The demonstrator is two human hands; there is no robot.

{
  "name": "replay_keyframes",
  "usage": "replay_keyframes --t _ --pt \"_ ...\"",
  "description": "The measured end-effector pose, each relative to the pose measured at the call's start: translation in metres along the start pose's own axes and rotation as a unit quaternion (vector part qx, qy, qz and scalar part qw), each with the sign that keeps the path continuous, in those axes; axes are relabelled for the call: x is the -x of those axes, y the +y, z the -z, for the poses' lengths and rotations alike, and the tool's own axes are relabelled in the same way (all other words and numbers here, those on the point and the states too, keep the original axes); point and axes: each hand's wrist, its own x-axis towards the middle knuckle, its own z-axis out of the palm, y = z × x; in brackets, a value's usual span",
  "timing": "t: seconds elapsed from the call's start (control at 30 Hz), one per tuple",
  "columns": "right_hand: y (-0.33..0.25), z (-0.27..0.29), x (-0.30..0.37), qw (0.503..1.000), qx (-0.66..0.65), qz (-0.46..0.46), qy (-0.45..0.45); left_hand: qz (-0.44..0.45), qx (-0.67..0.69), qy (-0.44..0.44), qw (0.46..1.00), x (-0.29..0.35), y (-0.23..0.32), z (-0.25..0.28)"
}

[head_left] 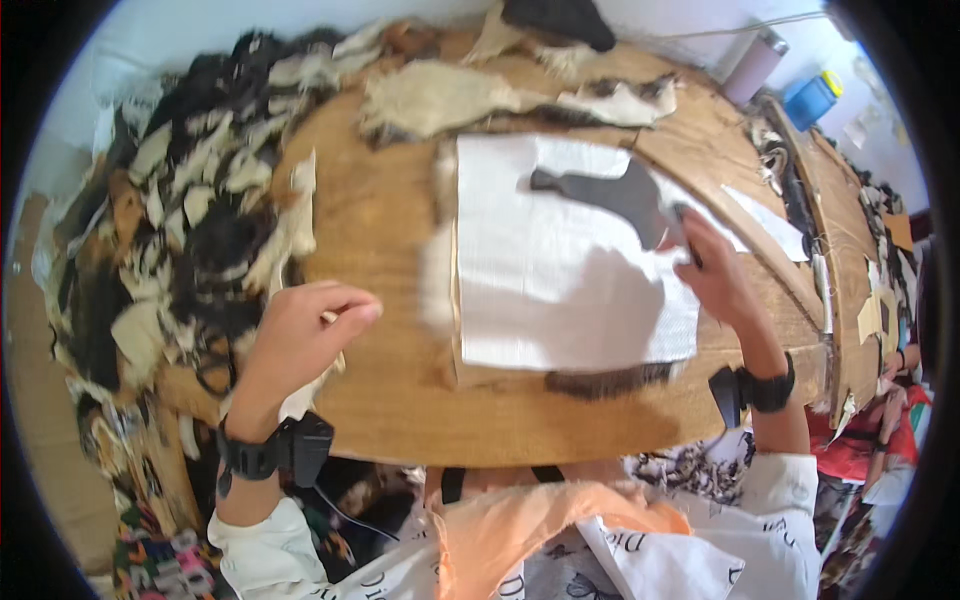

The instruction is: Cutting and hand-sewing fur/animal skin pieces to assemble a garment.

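A white woven sheet (520, 300) lies on the wooden board, with fur showing past its left and front edges. On its upper right part rests a dark grey flat piece (610, 195), narrow at its left end and flaring to the right. My right hand (715, 265) is at the sheet's right side, next to the wide end of that piece. Its fingers close round a small dark object, too blurred to name. To the left of the sheet, above the board, my left hand (310, 325) has its fingers curled and thumb pressed in. Whatever it may hold is hidden.
Black and cream fur scraps (200, 200) are heaped along the left. Pale hide pieces (430, 98) lie at the back. A wooden strip (735, 220) runs along the right, near a pink bottle (755, 65) and a blue container (812, 100). Another person's hand (905, 358) shows far right.
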Motion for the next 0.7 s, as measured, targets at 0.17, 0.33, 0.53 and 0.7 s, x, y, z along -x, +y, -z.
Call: replay_keyframes --t 0.17,0.33,0.53,0.7 --pt "0.037 0.028 0.055 0.994 0.038 -0.086 0.064 -0.038 -0.034 0.044 0.998 -0.115 0.018 0.005" --pt "0.099 0.068 0.080 0.964 0.126 -0.230 0.052 -0.134 -0.108 0.071 0.982 -0.231 0.015 -0.018" --pt "0.145 0.077 0.074 0.975 0.091 -0.186 0.076 -0.356 -0.224 0.083 0.903 -0.285 0.047 -0.062" --pt "0.166 0.071 0.059 0.976 0.092 -0.193 0.035 -0.304 -0.364 -0.006 0.880 -0.301 0.049 -0.080"
